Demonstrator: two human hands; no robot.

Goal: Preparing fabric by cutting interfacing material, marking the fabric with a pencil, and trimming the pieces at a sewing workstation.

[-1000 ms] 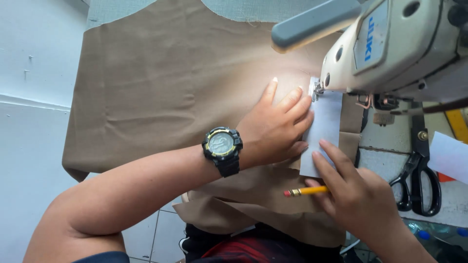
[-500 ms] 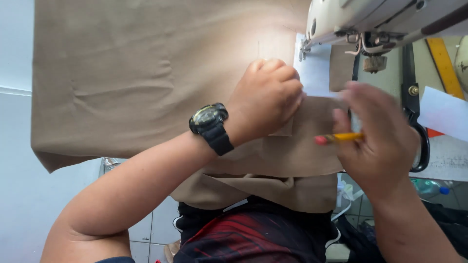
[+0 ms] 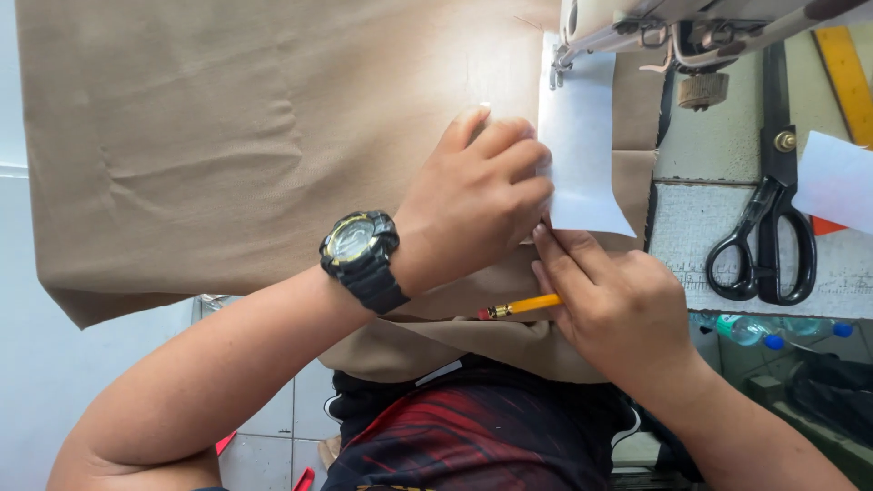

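Observation:
A large tan fabric piece lies spread over the sewing table. My left hand, with a black wristwatch on the wrist, presses curled fingers onto the fabric at the left edge of a white paper piece. That paper lies under the sewing machine head. My right hand holds a yellow pencil and touches the paper's lower left corner with its fingertips, right beside my left hand.
Black scissors lie on the table to the right, next to a yellow ruler and a loose white sheet. Plastic bottles sit below the table edge. The fabric hangs over the near edge onto my lap.
My right hand has come down and left from near the machine to the paper's lower corner. The left hand has opened slightly along the paper's edge. The view has shifted.

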